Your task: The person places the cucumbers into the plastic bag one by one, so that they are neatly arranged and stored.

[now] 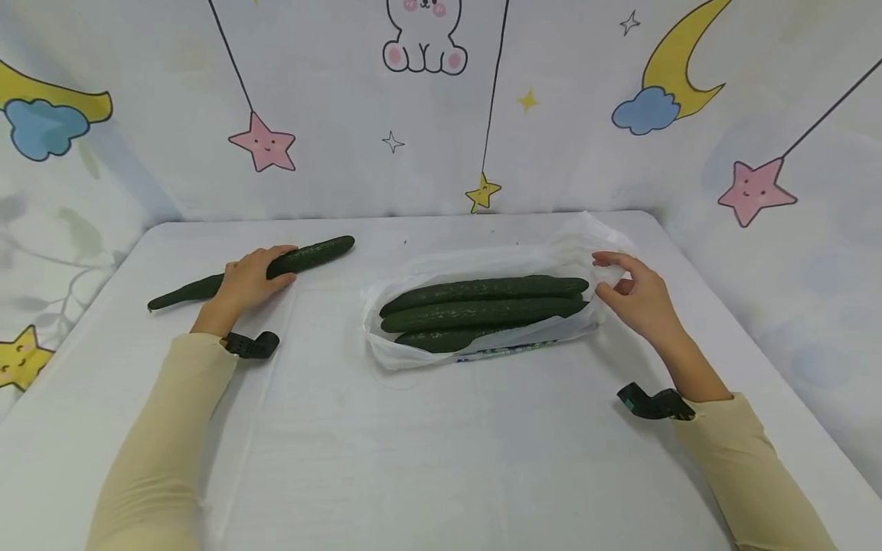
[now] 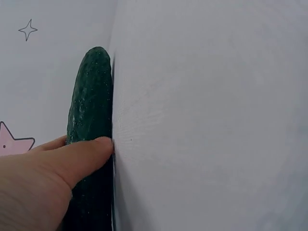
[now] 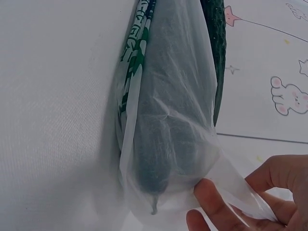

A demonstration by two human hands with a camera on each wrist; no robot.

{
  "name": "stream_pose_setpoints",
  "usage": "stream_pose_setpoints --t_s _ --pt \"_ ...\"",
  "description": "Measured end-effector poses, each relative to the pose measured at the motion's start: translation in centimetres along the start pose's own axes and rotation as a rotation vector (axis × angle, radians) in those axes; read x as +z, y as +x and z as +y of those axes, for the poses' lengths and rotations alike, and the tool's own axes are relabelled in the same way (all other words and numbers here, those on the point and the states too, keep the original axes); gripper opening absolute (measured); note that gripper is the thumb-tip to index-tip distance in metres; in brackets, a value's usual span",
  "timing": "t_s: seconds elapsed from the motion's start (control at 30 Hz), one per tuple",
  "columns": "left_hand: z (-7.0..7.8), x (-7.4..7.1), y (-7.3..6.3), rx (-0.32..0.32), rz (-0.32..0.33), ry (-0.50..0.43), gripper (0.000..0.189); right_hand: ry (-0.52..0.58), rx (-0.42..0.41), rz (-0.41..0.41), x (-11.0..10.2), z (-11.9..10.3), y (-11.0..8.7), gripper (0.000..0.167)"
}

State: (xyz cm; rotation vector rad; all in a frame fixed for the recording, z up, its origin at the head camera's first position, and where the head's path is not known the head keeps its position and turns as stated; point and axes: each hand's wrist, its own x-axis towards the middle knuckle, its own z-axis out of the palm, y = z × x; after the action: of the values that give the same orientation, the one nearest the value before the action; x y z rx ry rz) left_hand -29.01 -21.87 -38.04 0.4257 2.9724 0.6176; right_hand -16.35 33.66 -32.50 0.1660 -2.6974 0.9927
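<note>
On the left of the table, my left hand point(image 1: 249, 282) grips a long dark-green cucumber point(image 1: 313, 255) around its middle. The left wrist view has the thumb point(image 2: 91, 156) lying across that cucumber, whose rounded end points away. A thin white plastic bag point(image 1: 383, 354) lies mid-table with three cucumbers point(image 1: 482, 312) visible in its opening. At the bag's right end, my right hand point(image 1: 641, 298) pinches the loose plastic between thumb and fingers. Through the translucent film in the right wrist view, cucumber ends show dimly, and green print point(image 3: 136, 60) runs along one side.
A white cloth covers the table point(image 1: 427, 459). Behind it hangs a backdrop point(image 1: 331, 92) printed with stars, moons and an animal figure. Dark cameras sit on the left wrist point(image 1: 251, 345) and right wrist point(image 1: 654, 402).
</note>
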Motion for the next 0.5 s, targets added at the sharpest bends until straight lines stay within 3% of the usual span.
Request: stream_pose_setpoints --t_s 0.27,0.5 --pt "-0.01 -0.2 0.03 -0.028 0.01 -0.002 0.055 0.002 0.003 -0.004 -0.01 0.21 0.09 0.041" --pt "0.44 -0.46 -0.33 0.006 0.008 0.008 0.055 -0.005 0.001 0.001 0.01 0.26 0.11 0.041"
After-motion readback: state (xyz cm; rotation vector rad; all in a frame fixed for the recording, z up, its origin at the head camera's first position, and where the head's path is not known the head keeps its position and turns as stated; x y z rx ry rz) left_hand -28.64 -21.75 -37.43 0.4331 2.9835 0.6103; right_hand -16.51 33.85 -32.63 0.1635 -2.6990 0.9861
